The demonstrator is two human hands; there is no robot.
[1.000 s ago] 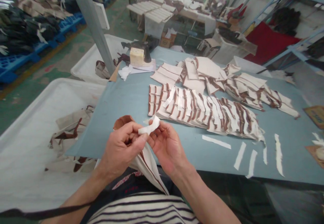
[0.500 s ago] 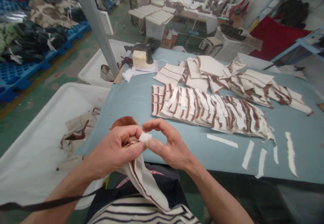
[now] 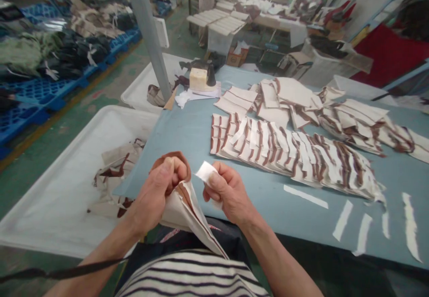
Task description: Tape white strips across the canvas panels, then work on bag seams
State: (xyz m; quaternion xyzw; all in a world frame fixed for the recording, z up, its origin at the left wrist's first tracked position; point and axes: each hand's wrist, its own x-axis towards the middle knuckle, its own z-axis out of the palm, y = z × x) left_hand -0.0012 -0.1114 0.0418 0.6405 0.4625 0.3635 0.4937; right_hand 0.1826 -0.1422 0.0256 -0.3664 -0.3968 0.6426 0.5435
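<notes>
Gripping a brown-trimmed cream fabric piece point(image 3: 174, 210) in the curled left hand point(image 3: 162, 183), just left of the frame's centre, draped down toward bottom centre. Pinching a white strip point(image 3: 205, 171) between thumb and fingers of the right hand point(image 3: 229, 194), mid-frame, just beside the fabric piece. Facing overlapped cream-and-brown panels point(image 3: 273, 151), right of centre, and loose white strips point(image 3: 342, 220), lower right, on a blue table point(image 3: 187, 129).
</notes>
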